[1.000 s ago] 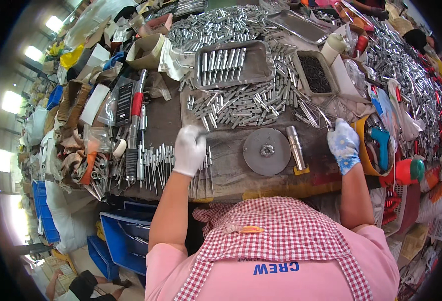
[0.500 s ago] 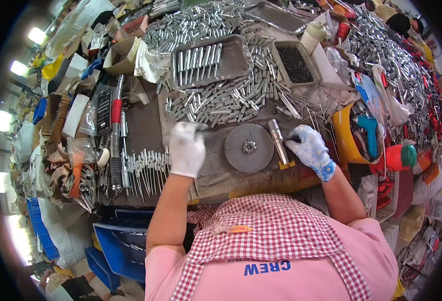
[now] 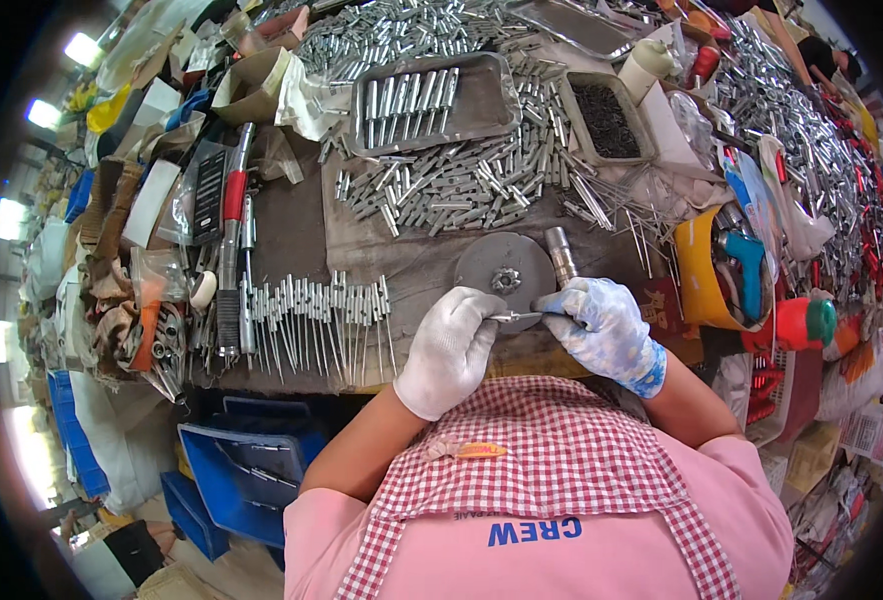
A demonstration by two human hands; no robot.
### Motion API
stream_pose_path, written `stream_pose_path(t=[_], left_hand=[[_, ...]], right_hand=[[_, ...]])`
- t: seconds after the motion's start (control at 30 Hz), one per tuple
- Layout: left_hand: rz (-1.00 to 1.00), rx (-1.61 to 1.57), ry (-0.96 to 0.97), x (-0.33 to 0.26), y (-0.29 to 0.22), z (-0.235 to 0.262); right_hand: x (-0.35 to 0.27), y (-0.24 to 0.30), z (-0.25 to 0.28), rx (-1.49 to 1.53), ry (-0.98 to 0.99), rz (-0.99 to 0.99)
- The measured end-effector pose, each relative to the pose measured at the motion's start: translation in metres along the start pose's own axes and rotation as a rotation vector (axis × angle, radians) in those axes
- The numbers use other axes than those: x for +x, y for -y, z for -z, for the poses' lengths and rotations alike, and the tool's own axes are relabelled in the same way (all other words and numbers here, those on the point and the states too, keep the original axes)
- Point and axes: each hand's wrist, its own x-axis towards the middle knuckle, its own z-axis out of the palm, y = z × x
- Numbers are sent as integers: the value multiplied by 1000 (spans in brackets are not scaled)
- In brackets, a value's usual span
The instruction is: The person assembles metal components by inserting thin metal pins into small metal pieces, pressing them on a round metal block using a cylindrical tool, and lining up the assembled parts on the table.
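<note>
Bench (image 3: pixel 291 225) is packed from where I'm standing. Biggest heap: loose metal sleeves (image 3: pixel 451 195), center and far side. Shallow tray (image 3: pixel 486 100) at that heap, seven-odd shiny rods (image 3: pixel 411 105) lined up in its left half. Row of thin-shanked pieces (image 3: pixel 306 320) along near edge, left. Left hand (image 3: pixel 448 355), white glove: thumb and fingers clamped on the small part. Right hand (image 3: pixel 609 338), blue-patterned glove: fingertips pinched together on its other end. Round disc (image 3: pixel 479 262) just beyond them, metal cylinder (image 3: pixel 560 252) beside it. Small metal part (image 3: pixel 513 317) spans both fingertips, by disc's near rim; can't tell height.
</note>
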Motion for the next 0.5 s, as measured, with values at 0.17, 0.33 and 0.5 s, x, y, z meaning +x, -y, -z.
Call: stream_pose_path(t=[0.17, 0.33, 0.5], left_hand=[[-12, 38, 54, -3, 2, 5], [-21, 47, 126, -6, 13, 0], [-23, 41, 133, -4, 20, -9]], right_hand=[[-1, 0, 0, -25, 43, 47], [-3, -7, -1, -74, 75, 63], [-3, -14, -7, -68, 122, 47]])
